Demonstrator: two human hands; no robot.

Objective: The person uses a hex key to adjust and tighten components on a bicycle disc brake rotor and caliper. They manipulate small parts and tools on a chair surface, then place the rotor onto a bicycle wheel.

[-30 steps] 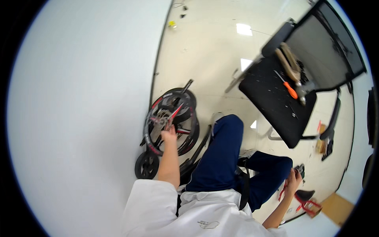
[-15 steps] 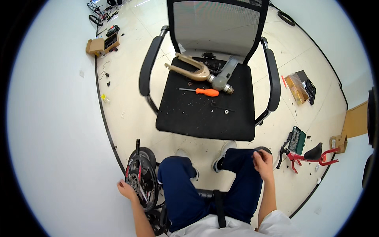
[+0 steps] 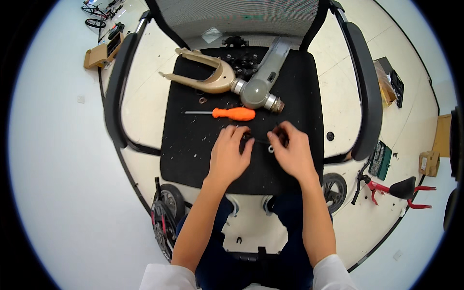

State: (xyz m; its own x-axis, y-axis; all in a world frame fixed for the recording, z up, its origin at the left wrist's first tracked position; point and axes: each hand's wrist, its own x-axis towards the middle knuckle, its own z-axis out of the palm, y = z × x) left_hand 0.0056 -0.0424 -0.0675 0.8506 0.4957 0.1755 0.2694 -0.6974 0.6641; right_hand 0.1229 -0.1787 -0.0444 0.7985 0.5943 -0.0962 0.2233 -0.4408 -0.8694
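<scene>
My left hand (image 3: 231, 150) and my right hand (image 3: 289, 147) are over the black chair seat (image 3: 188, 154), fingers curled around small dark items I cannot make out; a thin dark rod shows between them. A small silver ring (image 3: 271, 149) lies beside my right fingertips. Above my hands rests an orange-handled screwdriver (image 3: 234, 114). Farther back are a beige bicycle fork (image 3: 217, 81), a grey jointed metal part (image 3: 256, 93) and black small parts (image 3: 241, 63).
Chair armrests (image 3: 121, 87) flank the seat. On the floor are a folded bicycle (image 3: 162, 217) at left, a red bike frame (image 3: 386, 188), a green toolbox (image 3: 382, 164) and cardboard boxes (image 3: 429, 164) at right, and an open box (image 3: 96, 55) at upper left.
My view has swung to face the chair, now closer. Both hands have moved from beside my legs, the left from by the wheels, onto the seat.
</scene>
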